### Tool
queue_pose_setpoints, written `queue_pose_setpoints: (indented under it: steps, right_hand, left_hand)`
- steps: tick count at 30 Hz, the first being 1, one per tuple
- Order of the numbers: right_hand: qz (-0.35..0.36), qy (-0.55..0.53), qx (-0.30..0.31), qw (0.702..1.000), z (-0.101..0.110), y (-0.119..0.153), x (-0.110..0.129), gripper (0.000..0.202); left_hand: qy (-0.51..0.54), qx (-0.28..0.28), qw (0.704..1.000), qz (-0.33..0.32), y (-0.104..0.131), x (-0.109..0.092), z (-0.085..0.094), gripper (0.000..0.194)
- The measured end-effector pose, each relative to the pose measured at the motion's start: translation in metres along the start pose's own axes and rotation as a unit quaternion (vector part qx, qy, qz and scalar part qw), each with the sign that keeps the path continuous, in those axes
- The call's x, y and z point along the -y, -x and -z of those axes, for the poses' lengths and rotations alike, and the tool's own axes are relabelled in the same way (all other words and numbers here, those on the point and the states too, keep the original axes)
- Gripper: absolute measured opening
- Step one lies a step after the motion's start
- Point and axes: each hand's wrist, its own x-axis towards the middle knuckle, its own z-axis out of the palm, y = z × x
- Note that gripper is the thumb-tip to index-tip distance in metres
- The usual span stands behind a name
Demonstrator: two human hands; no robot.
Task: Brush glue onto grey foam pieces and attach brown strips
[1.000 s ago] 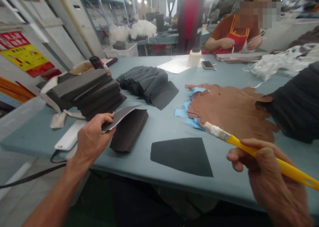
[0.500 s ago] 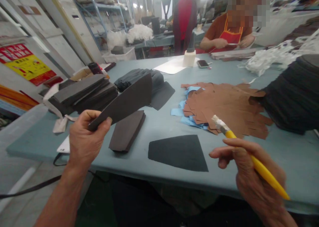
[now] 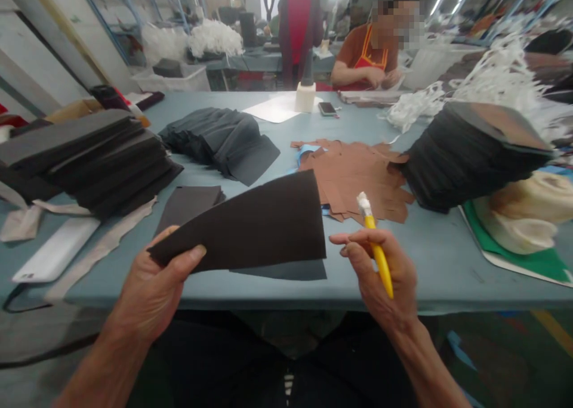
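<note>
My left hand (image 3: 154,283) pinches the narrow end of a dark brown panel (image 3: 259,226) between thumb and fingers, holding it above the table. Beneath that panel, the edge of a dark grey panel (image 3: 286,271) shows on the table. A yellow brush (image 3: 382,265) with white stuff on its bristles is in my right hand (image 3: 380,271), bristles up, near the panel's right edge. Behind my left hand lies a small stack of brown panels (image 3: 190,202), partly covered. Brown pieces (image 3: 358,172) are spread over blue ones beyond the brush.
Dark stacks stand at left (image 3: 111,163) and right (image 3: 465,157), with a grey pile (image 3: 224,139) between. A white power bank (image 3: 56,250), a phone (image 3: 328,108), a cream container (image 3: 305,98) and a white roll (image 3: 528,211) are on the table (image 3: 430,265). A person (image 3: 364,62) works opposite.
The view has turned to the right. My left hand has brought the brown panel over the grey one and turned its broad face toward me. My right hand with the brush has come closer to it.
</note>
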Motion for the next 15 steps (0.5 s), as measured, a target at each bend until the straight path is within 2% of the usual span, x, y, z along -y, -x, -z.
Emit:
queue_pose_setpoints:
  steps: [5,11,15]
  right_hand:
    - [-0.004,0.013,0.007,1.0,0.001,-0.001,-0.003,0.012]
    - [-0.016,0.01,0.001,1.0,-0.005,0.004,0.005,0.018]
    - [-0.028,0.035,0.003,0.999,-0.001,0.014,0.007,0.02]
  left_hand:
    - [0.039,0.053,0.995,0.081,0.008,0.014,-0.012,0.049]
    - [0.031,0.078,0.988,0.133,0.01,0.032,-0.018,0.053]
    - [0.033,0.1,0.981,0.164,0.018,0.042,-0.022,0.054]
